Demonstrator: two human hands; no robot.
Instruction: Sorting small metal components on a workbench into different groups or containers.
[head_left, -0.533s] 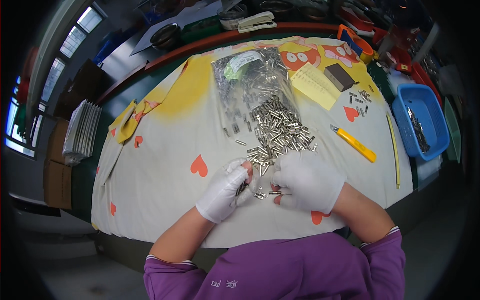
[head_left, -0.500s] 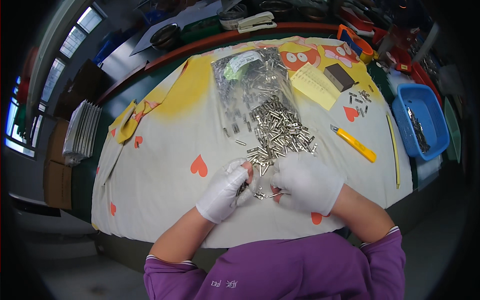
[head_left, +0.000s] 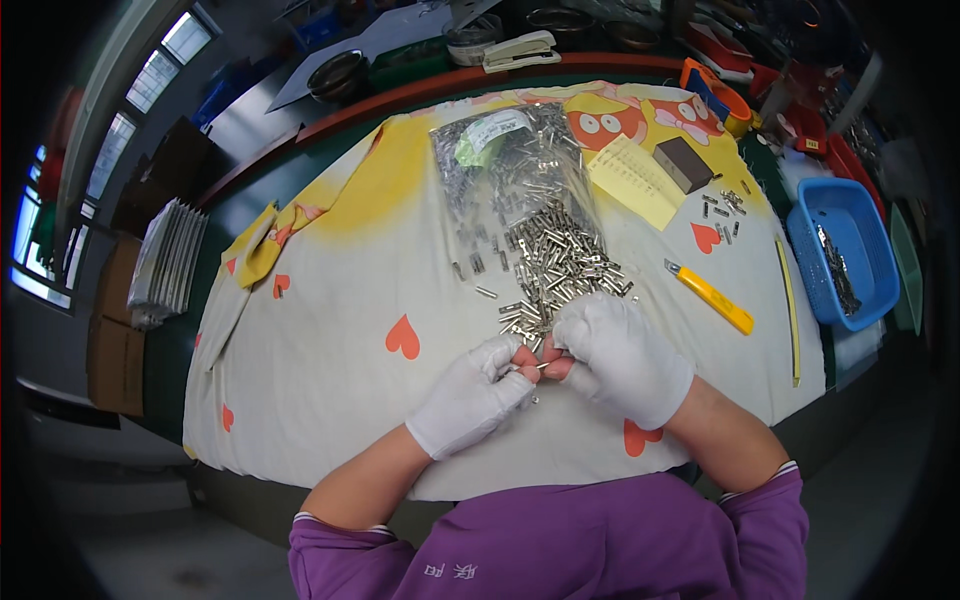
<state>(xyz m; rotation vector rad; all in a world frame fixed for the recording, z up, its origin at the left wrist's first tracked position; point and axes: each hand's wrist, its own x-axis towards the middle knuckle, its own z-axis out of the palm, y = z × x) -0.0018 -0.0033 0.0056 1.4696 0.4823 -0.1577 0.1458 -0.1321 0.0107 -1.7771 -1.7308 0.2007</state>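
A small silvery metal piece [head_left: 543,366] is pinched between the bare fingertips of both hands, which meet just in front of the pile. My left hand [head_left: 472,392], in a white glove with cut fingertips, closes on its left end. In a matching glove, my right hand [head_left: 628,360] grips the other end with thumb and finger. Whatever lies inside my left palm is hidden. Beyond the hands spreads a heap of similar narrow metal pieces [head_left: 562,255], spilling from a clear plastic bag [head_left: 468,190] with a white label.
A yellow utility knife [head_left: 712,300] lies right of the pile on the patterned cloth [head_left: 320,370]. Behind it are a yellow paper slip [head_left: 635,183], a dark block [head_left: 683,165] and several loose pieces [head_left: 722,212]. A blue basket [head_left: 845,255] stands far right; stacked white packets [head_left: 168,262] stand left.
My hands have come together at the fingertips; the left moved right and its palm turned downward. The right lifted a metal piece from the cloth toward the left. The view shifted slightly.
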